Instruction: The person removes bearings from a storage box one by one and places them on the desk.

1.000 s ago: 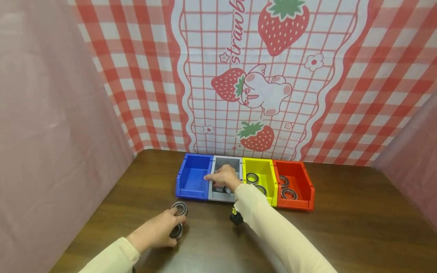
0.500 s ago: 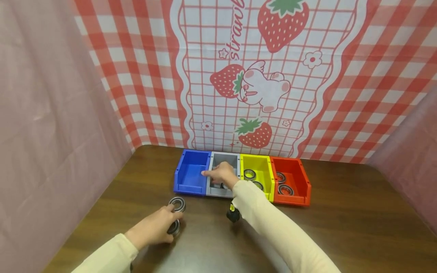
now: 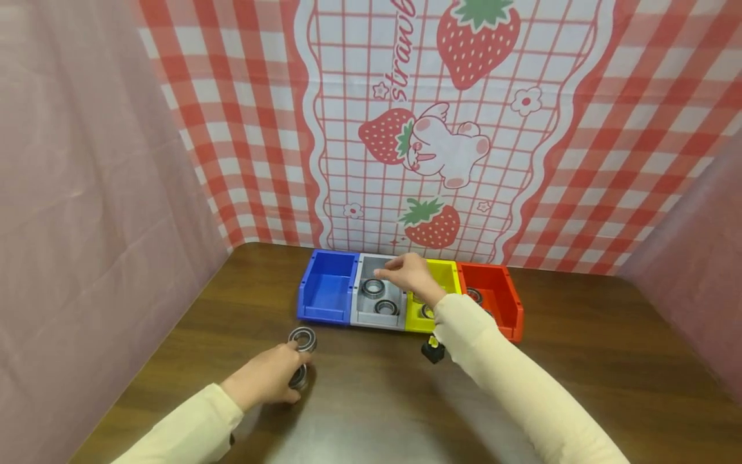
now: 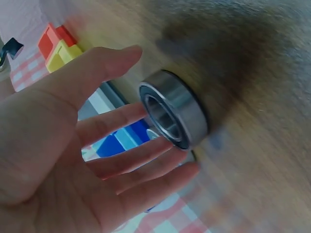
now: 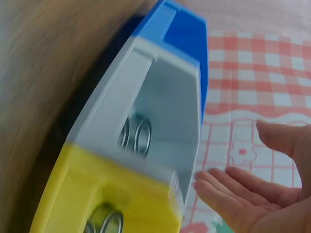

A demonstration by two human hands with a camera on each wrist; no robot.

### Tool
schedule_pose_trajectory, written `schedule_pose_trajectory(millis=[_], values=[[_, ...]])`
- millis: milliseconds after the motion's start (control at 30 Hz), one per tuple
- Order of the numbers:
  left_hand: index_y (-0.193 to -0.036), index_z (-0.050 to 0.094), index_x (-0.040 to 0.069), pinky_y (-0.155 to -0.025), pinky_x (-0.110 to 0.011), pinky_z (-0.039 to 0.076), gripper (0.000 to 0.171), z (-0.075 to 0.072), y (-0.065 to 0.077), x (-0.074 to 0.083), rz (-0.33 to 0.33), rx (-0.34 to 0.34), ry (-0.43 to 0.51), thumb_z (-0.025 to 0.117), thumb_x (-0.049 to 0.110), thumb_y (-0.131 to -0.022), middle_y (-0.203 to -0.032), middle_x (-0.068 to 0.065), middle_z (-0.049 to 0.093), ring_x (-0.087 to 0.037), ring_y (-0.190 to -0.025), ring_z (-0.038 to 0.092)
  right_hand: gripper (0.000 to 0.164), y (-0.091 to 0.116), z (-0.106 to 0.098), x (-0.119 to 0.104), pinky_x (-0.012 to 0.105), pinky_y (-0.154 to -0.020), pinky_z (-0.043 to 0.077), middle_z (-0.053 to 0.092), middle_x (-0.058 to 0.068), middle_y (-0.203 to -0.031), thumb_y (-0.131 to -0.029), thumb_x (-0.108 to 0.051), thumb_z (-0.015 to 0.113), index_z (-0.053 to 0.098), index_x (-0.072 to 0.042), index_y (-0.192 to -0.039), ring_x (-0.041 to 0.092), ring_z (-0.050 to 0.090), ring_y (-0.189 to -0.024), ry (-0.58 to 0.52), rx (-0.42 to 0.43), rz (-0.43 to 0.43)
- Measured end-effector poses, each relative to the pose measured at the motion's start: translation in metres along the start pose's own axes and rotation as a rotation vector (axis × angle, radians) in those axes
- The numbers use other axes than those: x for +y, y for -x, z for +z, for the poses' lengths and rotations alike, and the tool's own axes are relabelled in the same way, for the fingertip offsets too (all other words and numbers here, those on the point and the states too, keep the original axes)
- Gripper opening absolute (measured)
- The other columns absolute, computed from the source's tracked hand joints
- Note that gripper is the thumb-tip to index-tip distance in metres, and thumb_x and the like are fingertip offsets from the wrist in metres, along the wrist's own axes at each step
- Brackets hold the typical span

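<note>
My left hand [image 3: 265, 377] is low over the table beside two ball bearings, the farther bearing [image 3: 303, 339] just past its fingertips and the nearer bearing [image 3: 298, 376] partly hidden by the fingers. In the left wrist view, straight fingers reach the side of one steel bearing [image 4: 177, 109], with the thumb apart from it. My right hand [image 3: 413, 277] is above the grey bin [image 3: 377, 320] and yellow bin [image 3: 414, 322], nothing between its thumb and fingers. Inside the grey bin lie a bearing [image 3: 373, 288] and, nearer its front, another bearing [image 3: 386, 308].
The blue bin [image 3: 327, 293] stands left of the grey one, its floor bare. A red bin [image 3: 510, 309] ends the row at right. Bearings also lie in the yellow and red bins, partly covered by the right arm. A checked strawberry cloth [image 3: 261, 129] hangs behind.
My right hand has risen out of the grey bin and moved right, uncovering two bearings there; its fingers are off them. The left hand stays by its bearings.
</note>
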State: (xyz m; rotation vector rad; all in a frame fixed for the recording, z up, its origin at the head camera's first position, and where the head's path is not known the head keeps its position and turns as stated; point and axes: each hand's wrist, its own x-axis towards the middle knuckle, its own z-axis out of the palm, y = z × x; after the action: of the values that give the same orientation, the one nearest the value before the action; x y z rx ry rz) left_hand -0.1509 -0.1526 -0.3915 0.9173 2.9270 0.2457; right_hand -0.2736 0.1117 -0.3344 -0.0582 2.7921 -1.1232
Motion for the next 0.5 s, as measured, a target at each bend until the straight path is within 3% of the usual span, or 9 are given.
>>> schedule_pose_trajectory(millis=[100,267,300,367,433,500], values=[[-0.094,0.067,0.006,-0.068,-0.038,0.057,0.045,-0.004,-0.001,0.003,-0.014,0.032,-0.034,0.086,0.016,-0.054,-0.092,-0.010,0.062,-0.021,-0.078,0.063,0.050,0.004,-0.009,0.006,0.039,-0.092,0.054,0.066,0.018,-0.123,-0.088,-0.035,0.068,0.062,-0.002,-0.124,0.030,0.063,-0.112,0.045,0.074,-0.034],[-0.090,0.065,0.007,-0.062,-0.038,0.056,0.042,-0.013,-0.007,0.012,-0.017,0.063,-0.073,0.085,0.018,-0.056,-0.087,-0.007,0.060,-0.021,-0.076,0.062,0.055,0.009,-0.016,0.021,0.043,-0.095,0.052,0.061,0.022,-0.128,-0.087,-0.033,0.069,0.059,0.003,-0.127,0.033,0.060,-0.114,0.098,0.098,0.001],[-0.092,0.066,0.007,-0.061,-0.038,0.055,0.042,-0.014,-0.009,0.015,-0.019,0.058,-0.076,0.086,0.020,-0.057,-0.086,-0.007,0.060,-0.020,-0.075,0.062,0.052,0.010,-0.016,0.025,0.041,-0.089,0.054,0.064,0.022,-0.120,-0.087,-0.034,0.069,0.062,0.004,-0.122,0.031,0.062,-0.104,0.111,0.091,0.014],[-0.094,0.066,0.006,-0.060,-0.038,0.055,0.045,-0.020,-0.015,0.019,-0.026,0.048,-0.094,0.087,0.023,-0.059,-0.084,-0.006,0.059,-0.020,-0.075,0.061,0.039,0.009,-0.014,0.032,0.032,-0.069,0.053,0.066,0.017,-0.088,-0.086,-0.034,0.070,0.067,0.004,-0.096,0.023,0.058,-0.074,0.117,0.067,0.044],[-0.096,0.066,0.006,-0.061,-0.039,0.055,0.046,-0.026,-0.024,0.022,-0.028,0.048,-0.101,0.088,0.026,-0.061,-0.084,-0.006,0.060,-0.020,-0.075,0.061,0.036,0.006,-0.012,0.037,0.026,-0.053,0.041,0.054,0.006,-0.062,-0.086,-0.034,0.071,0.062,-0.002,-0.071,0.015,0.043,-0.055,0.104,0.039,0.080],[-0.096,0.066,0.006,-0.063,-0.039,0.055,0.045,-0.033,-0.035,0.025,-0.024,0.064,-0.108,0.088,0.027,-0.062,-0.083,-0.007,0.060,-0.021,-0.076,0.060,0.043,0.002,-0.010,0.040,0.023,-0.047,0.031,0.040,-0.001,-0.051,-0.085,-0.034,0.071,0.051,-0.007,-0.058,0.011,0.037,-0.047,0.083,0.022,0.106]])
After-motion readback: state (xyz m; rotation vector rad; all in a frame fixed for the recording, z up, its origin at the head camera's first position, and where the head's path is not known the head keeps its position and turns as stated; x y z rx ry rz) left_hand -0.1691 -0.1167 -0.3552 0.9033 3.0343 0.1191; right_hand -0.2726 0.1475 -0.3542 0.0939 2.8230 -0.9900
